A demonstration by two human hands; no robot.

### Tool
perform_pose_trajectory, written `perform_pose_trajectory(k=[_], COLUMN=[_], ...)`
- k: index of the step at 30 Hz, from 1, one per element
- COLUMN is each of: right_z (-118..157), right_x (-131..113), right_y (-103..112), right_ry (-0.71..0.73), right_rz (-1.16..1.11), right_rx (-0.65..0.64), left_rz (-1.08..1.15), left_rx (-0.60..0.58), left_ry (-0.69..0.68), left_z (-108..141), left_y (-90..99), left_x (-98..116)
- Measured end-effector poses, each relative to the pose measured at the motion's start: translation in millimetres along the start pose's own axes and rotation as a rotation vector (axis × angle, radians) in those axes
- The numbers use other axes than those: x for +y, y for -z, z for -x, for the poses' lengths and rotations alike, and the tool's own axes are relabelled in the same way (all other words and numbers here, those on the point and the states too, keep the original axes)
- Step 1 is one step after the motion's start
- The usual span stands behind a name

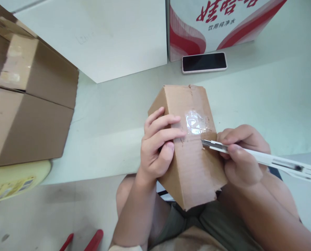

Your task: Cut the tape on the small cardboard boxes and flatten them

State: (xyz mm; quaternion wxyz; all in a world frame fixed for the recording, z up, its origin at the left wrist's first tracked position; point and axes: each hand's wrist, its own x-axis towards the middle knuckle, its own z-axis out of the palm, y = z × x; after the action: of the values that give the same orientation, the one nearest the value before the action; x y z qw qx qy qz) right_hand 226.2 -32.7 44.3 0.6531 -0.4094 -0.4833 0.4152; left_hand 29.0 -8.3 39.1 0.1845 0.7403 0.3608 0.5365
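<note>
Left hand [156, 148] had the box [194, 170] gripped, right hand [245, 168] clutched a cutter [270, 159] at it, phone [204, 62] just chilled beyond it.

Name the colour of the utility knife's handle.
The utility knife's handle is white, best seen in the head view.

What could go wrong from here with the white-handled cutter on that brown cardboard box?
The slim metal blade could skid across the brown cardboard box into the bare left hand, whose fingers rest on the same face.
The box's near end appears past the edge of the pale green tabletop, so it might tip if the bare right hand presses hard.
Pushed too deep, the blade may nick any contents, which are hidden.
</note>
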Motion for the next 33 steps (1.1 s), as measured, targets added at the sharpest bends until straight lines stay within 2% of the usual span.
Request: perform_pose_trajectory(k=[19, 25, 33], right_z=[0.7, -0.9, 0.7], right_x=[0.0, -0.8, 0.6], right_y=[0.3, -1.1, 0.0], right_ry=[-0.007, -0.001, -0.016], right_rz=[-0.01, -0.008, 0.003], right_rx=[-0.001, 0.007, 0.012], left_rz=[0.004, -0.064, 0.012], left_rx=[0.0, -0.007, 0.005], left_ry=[0.001, -0.003, 0.001], left_z=[0.6, 1.2, 1.1], left_y=[-0.5, 0.3, -0.4], left_x=[0.0, -1.4, -1.0])
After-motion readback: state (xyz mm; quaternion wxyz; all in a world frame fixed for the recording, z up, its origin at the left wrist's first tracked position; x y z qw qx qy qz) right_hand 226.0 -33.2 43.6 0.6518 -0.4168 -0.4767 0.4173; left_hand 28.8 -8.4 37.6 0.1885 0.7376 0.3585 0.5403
